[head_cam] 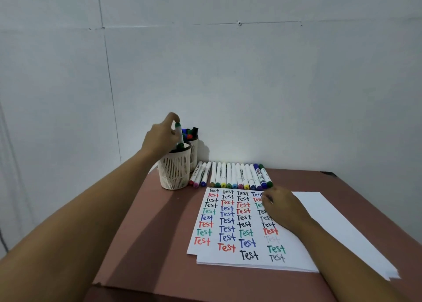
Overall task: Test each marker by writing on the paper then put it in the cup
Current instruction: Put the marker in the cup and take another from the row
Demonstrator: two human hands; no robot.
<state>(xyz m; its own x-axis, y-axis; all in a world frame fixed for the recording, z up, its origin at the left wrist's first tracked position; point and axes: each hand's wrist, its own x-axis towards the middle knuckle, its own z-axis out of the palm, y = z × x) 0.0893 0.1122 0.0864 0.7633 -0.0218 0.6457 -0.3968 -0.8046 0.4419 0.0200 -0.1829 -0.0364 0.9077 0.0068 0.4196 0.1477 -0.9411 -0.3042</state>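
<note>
My left hand (161,139) pinches a green-capped white marker (178,134) upright by its top end. Its lower end is inside the near cream slotted cup (175,171). A second cup (193,152) behind it holds several markers. A row of several capped markers (237,175) lies on the table beyond the paper. The paper (233,221) is covered with columns of the word "Test" in black, red, blue and green. My right hand (282,207) rests on the paper's upper right part with loosely curled fingers and holds nothing I can see.
The brown table (146,233) stands in a corner against white walls. More blank sheets (338,224) lie stacked under and to the right of the written sheet. The table's left edge runs diagonally under my left forearm.
</note>
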